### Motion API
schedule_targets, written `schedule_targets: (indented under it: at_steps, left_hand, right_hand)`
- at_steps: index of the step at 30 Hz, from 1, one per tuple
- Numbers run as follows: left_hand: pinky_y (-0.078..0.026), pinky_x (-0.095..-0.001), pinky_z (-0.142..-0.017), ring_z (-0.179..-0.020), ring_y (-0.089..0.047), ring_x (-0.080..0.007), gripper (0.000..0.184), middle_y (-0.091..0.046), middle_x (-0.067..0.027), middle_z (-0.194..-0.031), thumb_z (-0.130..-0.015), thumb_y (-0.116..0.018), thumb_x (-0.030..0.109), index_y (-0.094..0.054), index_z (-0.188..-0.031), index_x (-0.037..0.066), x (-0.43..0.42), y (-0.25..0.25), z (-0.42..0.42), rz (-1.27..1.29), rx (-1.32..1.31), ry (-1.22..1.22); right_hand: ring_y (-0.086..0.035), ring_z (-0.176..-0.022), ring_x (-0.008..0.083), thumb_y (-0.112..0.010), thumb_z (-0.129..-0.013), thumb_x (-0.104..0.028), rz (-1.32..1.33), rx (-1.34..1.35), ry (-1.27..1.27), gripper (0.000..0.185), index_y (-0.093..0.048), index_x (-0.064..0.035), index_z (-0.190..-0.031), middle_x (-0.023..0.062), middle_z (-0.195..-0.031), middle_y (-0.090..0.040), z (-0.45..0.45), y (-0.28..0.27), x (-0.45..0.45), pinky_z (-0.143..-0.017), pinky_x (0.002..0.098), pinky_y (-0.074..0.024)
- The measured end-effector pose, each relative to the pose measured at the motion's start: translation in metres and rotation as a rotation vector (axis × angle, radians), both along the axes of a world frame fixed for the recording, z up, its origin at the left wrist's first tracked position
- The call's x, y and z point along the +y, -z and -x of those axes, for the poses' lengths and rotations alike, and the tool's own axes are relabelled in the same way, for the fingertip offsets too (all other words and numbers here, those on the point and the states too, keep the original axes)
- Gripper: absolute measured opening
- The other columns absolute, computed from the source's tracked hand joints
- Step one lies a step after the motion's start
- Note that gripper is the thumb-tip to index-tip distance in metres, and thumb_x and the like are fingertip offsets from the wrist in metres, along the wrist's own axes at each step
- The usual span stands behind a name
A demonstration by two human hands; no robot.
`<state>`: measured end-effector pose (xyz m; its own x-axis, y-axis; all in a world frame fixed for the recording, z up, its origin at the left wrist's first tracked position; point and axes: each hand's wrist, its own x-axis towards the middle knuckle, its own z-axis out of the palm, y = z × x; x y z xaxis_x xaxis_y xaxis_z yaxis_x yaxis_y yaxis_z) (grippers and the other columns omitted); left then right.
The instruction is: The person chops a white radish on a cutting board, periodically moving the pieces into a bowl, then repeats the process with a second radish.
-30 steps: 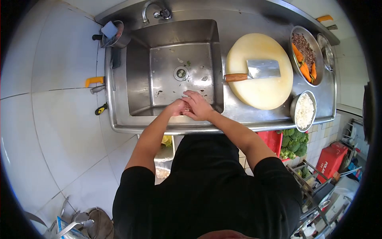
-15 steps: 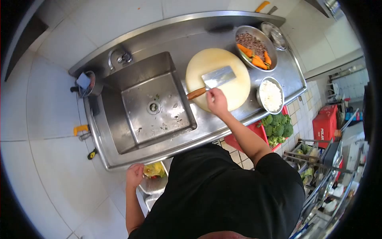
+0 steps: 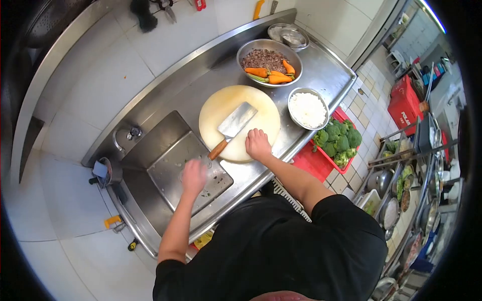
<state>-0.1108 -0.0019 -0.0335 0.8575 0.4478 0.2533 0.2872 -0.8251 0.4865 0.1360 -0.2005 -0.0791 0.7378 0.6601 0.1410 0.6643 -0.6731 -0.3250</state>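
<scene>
My right hand rests palm down at the near right part of the round cutting board. Its fingers are curled in, and what is under them, if anything, is hidden. Just left of it a cleaver with a wooden handle lies flat on the board, untouched. The handle end reaches the board's edge by the sink. My left hand is above the right side of the steel sink, near the cleaver's handle; motion smears its fingers.
Behind the board stands a steel bowl of carrots and brownish-red pieces. A smaller bowl of chopped white food sits to its right. Broccoli fills a red crate below the counter edge. A faucet rises behind the sink.
My right hand has left the cleaver's handle and sits farther right on the board. My left hand has risen from below the counter's front to over the sink. The view has turned.
</scene>
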Motion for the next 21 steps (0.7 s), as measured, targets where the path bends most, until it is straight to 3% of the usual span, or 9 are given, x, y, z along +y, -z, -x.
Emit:
schedule_targets:
  at_steps: [2, 4, 7, 10, 11, 13, 16, 17, 21]
  left_hand:
    - [-0.052, -0.0480, -0.096, -0.111, -0.062, -0.0388, 0.039, -0.066, -0.0185, -0.116, -0.090, -0.073, 0.025, -0.061, -0.119, 0.001, -0.026, -0.014, -0.064, -0.009, 0.053, 0.088]
    - [-0.053, -0.0499, -0.094, -0.109, -0.062, -0.0405, 0.045, -0.065, -0.0196, -0.117, -0.089, -0.076, 0.026, -0.054, -0.119, 0.001, -0.048, -0.027, -0.098, 0.015, 0.301, 0.162]
    - [-0.054, -0.0527, -0.088, -0.103, -0.064, -0.0427, 0.037, -0.067, -0.0221, -0.112, -0.091, -0.071, 0.022, -0.051, -0.114, 0.002, -0.056, -0.005, -0.116, 0.057, 0.363, 0.103]
    - [-0.054, -0.0543, -0.084, -0.097, -0.065, -0.0442, 0.026, -0.068, -0.0244, -0.107, -0.094, -0.063, 0.016, -0.049, -0.111, 0.002, -0.053, 0.014, -0.120, -0.001, 0.338, 0.156]
    - [-0.054, -0.0560, -0.084, -0.093, -0.067, -0.0453, 0.020, -0.069, -0.0255, -0.103, -0.094, -0.055, 0.009, -0.047, -0.111, 0.004, -0.055, 0.018, -0.117, -0.018, 0.291, 0.146]
    - [-0.054, -0.0580, -0.082, -0.091, -0.069, -0.0458, 0.023, -0.070, -0.0251, -0.104, -0.092, -0.056, 0.009, -0.047, -0.112, 0.005, -0.061, 0.003, -0.114, 0.067, 0.350, 0.092]
    - [-0.053, -0.0601, -0.081, -0.091, -0.070, -0.0474, 0.030, -0.071, -0.0253, -0.101, -0.089, -0.058, 0.010, -0.046, -0.115, 0.006, -0.062, -0.033, -0.098, 0.077, 0.443, 0.007]
    - [-0.053, -0.0607, -0.081, -0.091, -0.070, -0.0482, 0.032, -0.071, -0.0255, -0.099, -0.088, -0.058, 0.011, -0.045, -0.117, 0.006, -0.061, -0.045, -0.087, 0.064, 0.478, -0.020]
    - [-0.055, -0.0583, -0.081, -0.092, -0.071, -0.0469, 0.035, -0.073, -0.0248, -0.096, -0.089, -0.062, 0.019, -0.048, -0.119, 0.008, -0.043, -0.089, -0.057, 0.121, 0.598, -0.082]
  right_hand:
    - [-0.057, -0.106, 0.0347, -0.054, -0.098, -0.022, -0.021, 0.008, -0.004, 0.022, -0.059, -0.0034, -0.107, 0.0155, -0.110, -0.061, 0.006, 0.001, -0.011, -0.093, 0.0490, -0.0451]
    - [-0.056, -0.105, 0.0345, -0.055, -0.097, -0.022, -0.066, 0.003, -0.007, 0.021, -0.059, -0.0037, -0.106, 0.0151, -0.108, -0.061, 0.008, 0.008, -0.022, -0.092, 0.0497, -0.0448]
    - [-0.055, -0.114, 0.0369, -0.058, -0.097, -0.025, -0.276, 0.247, 0.040, 0.029, -0.061, -0.0047, -0.117, 0.0164, -0.118, -0.060, 0.010, 0.009, -0.042, -0.097, 0.0525, -0.0435]
    - [-0.043, -0.137, 0.0447, -0.056, -0.101, -0.041, -0.318, 0.023, -0.115, 0.047, -0.059, -0.0133, -0.139, 0.0225, -0.148, -0.047, 0.023, -0.025, -0.033, -0.112, 0.0578, -0.0356]
    - [-0.035, -0.143, 0.0459, -0.054, -0.101, -0.046, -0.234, 0.036, -0.167, 0.051, -0.057, -0.0176, -0.144, 0.0225, -0.155, -0.038, 0.025, -0.032, -0.022, -0.116, 0.0588, -0.0295]
    - [-0.018, -0.155, 0.0483, -0.050, -0.102, -0.057, -0.067, 0.052, -0.282, 0.060, -0.051, -0.0263, -0.154, 0.0225, -0.170, -0.019, 0.013, -0.045, 0.002, -0.124, 0.0609, -0.0173]
    - [-0.006, -0.159, 0.0458, -0.043, -0.103, -0.064, 0.151, 0.126, -0.225, 0.064, -0.049, -0.0290, -0.156, 0.0206, -0.174, -0.008, -0.013, -0.047, 0.008, -0.128, 0.0591, -0.0059]
    - [-0.006, -0.160, 0.0436, -0.043, -0.103, -0.063, 0.208, 0.141, -0.080, 0.063, -0.049, -0.0297, -0.156, 0.0196, -0.174, -0.009, -0.022, -0.049, 0.005, -0.128, 0.0583, -0.0054]
    - [-0.005, -0.159, 0.0461, -0.039, -0.104, -0.063, -0.017, 0.154, 0.133, 0.079, -0.038, -0.0070, -0.160, 0.0271, -0.172, -0.009, -0.082, -0.015, -0.044, -0.128, 0.0577, -0.0046]
